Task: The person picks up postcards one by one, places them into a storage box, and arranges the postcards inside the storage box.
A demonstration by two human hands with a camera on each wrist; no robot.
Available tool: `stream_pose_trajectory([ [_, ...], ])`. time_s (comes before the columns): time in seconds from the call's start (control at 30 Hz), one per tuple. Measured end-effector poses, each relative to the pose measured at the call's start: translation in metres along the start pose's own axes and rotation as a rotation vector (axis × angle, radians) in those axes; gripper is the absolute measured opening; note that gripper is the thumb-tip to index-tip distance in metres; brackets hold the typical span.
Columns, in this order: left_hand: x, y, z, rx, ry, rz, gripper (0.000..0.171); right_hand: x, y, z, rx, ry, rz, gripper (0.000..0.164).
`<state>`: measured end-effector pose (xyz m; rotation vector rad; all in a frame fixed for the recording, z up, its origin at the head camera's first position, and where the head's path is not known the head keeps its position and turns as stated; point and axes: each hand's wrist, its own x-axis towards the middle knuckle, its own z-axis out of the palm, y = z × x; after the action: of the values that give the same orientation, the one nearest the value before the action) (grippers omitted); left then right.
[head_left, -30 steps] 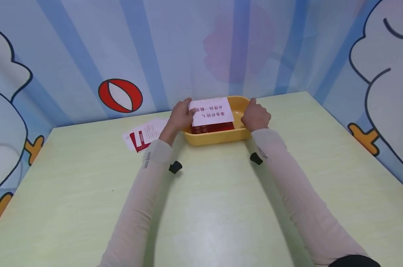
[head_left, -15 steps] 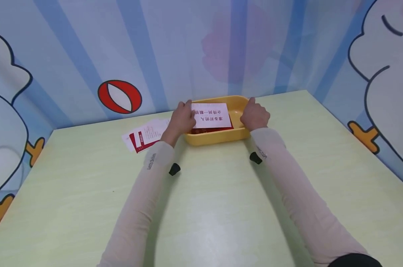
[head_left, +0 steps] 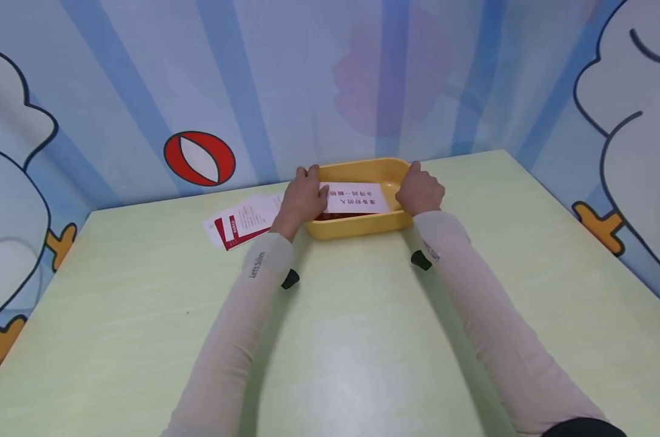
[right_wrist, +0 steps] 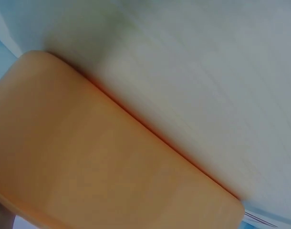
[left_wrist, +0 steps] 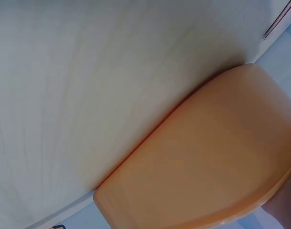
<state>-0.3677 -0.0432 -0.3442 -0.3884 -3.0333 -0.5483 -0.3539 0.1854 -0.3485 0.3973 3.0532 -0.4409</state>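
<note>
A yellow plastic tray (head_left: 357,228) sits at the back of the table, close to the wall. My left hand (head_left: 304,197) grips its left end, fingers over the rim and thumb on the inner side at the edge of a white printed card (head_left: 357,197). Under that card, inside the tray, a strip of dark red printed paper (head_left: 341,216) shows. At the opposite end, my right hand (head_left: 420,189) grips the rim with curled fingers. Both wrist views look at the tray's outer wall (left_wrist: 198,152), and most of each hand is hidden there.
Left of the tray, several white and red printed cards (head_left: 245,220) overlap on the pale green table (head_left: 330,340). A blue striped wall (head_left: 308,79) with cartoon figures stands right behind the table's back edge.
The white card, tilted up before, has come down lower and flatter in the tray. My left hand has shifted slightly right; the right hand stays at its end.
</note>
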Motion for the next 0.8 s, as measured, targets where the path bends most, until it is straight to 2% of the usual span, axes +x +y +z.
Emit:
stream_pose_trajectory([
  [0.5, 0.0001, 0.0031, 0.0037, 0.002, 0.009, -0.004, 0.058, -0.0005, 0.0026, -0.0005, 0.009, -0.01, 0.002, 0.06],
  [0.8, -0.0007, 0.0056, 0.0032, 0.029, 0.003, 0.018, 0.057, -0.0002, 0.0035, -0.0022, 0.016, -0.019, 0.001, 0.059],
])
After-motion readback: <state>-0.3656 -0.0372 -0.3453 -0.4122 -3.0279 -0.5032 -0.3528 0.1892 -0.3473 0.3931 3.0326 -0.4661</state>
